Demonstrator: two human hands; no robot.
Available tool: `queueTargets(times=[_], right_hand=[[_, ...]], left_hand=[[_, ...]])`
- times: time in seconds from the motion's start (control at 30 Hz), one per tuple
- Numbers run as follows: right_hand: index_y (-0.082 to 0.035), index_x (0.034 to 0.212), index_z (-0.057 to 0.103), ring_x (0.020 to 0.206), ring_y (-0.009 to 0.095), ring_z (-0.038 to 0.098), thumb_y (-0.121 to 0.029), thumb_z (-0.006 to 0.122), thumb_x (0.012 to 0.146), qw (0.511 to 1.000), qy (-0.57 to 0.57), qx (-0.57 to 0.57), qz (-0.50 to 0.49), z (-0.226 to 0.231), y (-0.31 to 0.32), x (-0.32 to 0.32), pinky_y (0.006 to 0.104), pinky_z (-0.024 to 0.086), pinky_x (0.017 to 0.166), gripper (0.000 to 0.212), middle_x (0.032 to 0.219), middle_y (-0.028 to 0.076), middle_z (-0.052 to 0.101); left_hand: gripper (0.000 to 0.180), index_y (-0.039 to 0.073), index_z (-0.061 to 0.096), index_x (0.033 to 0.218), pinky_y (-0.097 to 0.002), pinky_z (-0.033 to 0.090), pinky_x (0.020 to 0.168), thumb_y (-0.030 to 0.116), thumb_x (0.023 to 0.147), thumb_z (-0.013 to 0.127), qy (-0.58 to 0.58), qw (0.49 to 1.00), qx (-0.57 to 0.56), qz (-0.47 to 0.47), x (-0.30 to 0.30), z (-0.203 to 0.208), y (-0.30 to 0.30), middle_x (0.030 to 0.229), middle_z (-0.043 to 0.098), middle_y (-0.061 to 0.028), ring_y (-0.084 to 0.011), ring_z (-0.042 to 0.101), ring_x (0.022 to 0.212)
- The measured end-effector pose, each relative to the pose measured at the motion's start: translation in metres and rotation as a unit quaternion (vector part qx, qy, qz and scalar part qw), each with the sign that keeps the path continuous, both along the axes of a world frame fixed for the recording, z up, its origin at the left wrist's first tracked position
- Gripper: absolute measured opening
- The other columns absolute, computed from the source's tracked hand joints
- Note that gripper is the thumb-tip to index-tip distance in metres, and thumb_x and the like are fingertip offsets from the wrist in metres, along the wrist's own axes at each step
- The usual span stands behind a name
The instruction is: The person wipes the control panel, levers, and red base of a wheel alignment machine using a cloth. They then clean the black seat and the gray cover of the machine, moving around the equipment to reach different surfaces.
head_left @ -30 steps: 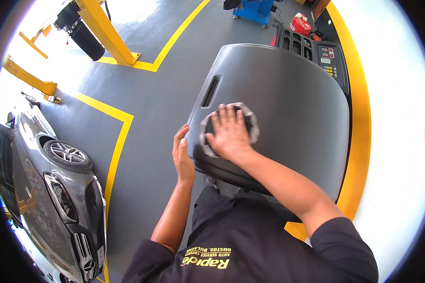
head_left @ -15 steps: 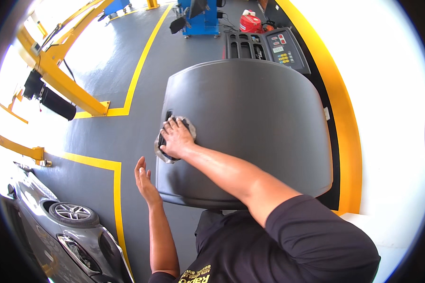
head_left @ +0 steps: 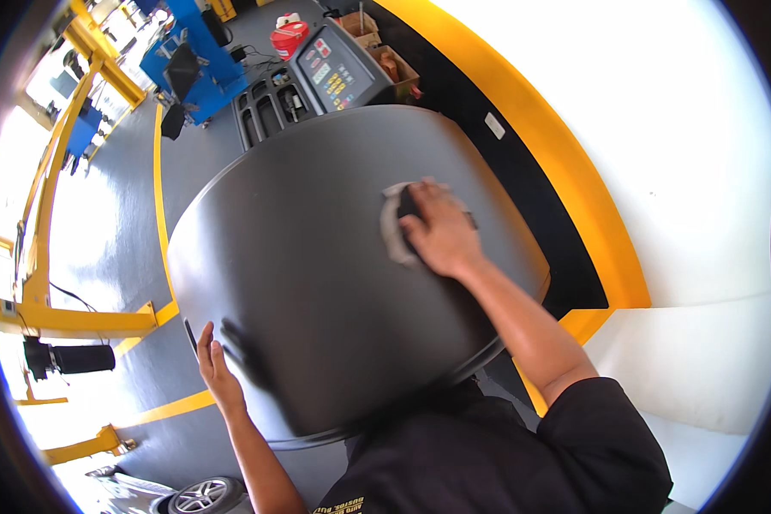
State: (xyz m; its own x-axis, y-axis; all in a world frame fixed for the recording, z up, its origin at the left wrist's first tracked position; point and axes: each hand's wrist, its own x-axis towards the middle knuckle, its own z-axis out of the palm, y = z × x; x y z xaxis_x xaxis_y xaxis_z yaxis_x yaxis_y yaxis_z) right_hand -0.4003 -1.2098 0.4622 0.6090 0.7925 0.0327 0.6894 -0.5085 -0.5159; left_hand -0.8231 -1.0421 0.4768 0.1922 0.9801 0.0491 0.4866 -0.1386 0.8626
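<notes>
A large, dark grey curved cover of a wheel balancer fills the middle of the view. On its right part, my right hand presses a crumpled cloth, light grey and black, against the surface. The hand is slightly blurred, and its palm and fingers hide much of the cloth. My left hand is raised by the cover's left edge with nothing in it. Its fingers are straight, and its dark reflection shows on the cover; I cannot tell whether it touches the edge.
Past the cover's far edge are a control panel with buttons and a tray with compartments. A red container and a blue machine stand behind. A white wall runs along the right; yellow lift arms and a car wheel are left.
My right hand has carried the cloth across the cover from its left edge to the right part. My view has turned and shifted right. My left hand stays raised near the left edge.
</notes>
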Motion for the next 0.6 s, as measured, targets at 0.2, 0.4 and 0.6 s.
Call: queueTargets(times=[0.2, 0.4, 0.6], right_hand=[[-0.005, 0.159, 0.037, 0.155, 0.034, 0.028, -0.037, 0.038, 0.111, 0.992, 0.102, 0.050, -0.046, -0.170, -0.108, 0.203, 0.0397, 0.020, 0.127, 0.057, 0.166, 0.020, 0.033], [-0.005, 0.159, 0.037, 0.155, 0.028, 0.030, -0.031, 0.030, 0.111, 0.933, 0.322, 0.016, -0.161, -0.212, -0.076, 0.266, 0.0345, 0.019, 0.127, 0.055, 0.165, 0.015, 0.037], [-0.005, 0.161, 0.033, 0.156, 0.034, 0.024, -0.044, 0.037, 0.109, 0.999, 0.039, -0.013, -0.023, -0.145, 0.008, 0.210, 0.0411, 0.019, 0.127, 0.064, 0.167, 0.018, 0.030]], left_hand=[[0.042, 0.000, 0.058, 0.142, -0.0398, 0.036, 0.118, 0.023, 0.108, 0.047, 0.095, 0.995, -0.006, 0.004, 0.000, -0.005, 0.008, 0.143, 0.060, -0.0158, -0.0290, 0.051, 0.138], [0.038, 0.000, 0.063, 0.136, -0.0346, 0.040, 0.111, 0.022, 0.108, 0.049, 0.132, 0.989, -0.016, 0.061, -0.004, 0.013, -0.014, 0.133, 0.066, -0.0141, -0.0252, 0.059, 0.127], [0.035, 0.003, 0.064, 0.135, -0.0352, 0.046, 0.106, 0.020, 0.106, 0.054, 0.065, 0.995, -0.042, 0.063, -0.013, -0.003, -0.005, 0.133, 0.066, -0.0146, -0.0256, 0.060, 0.127]])
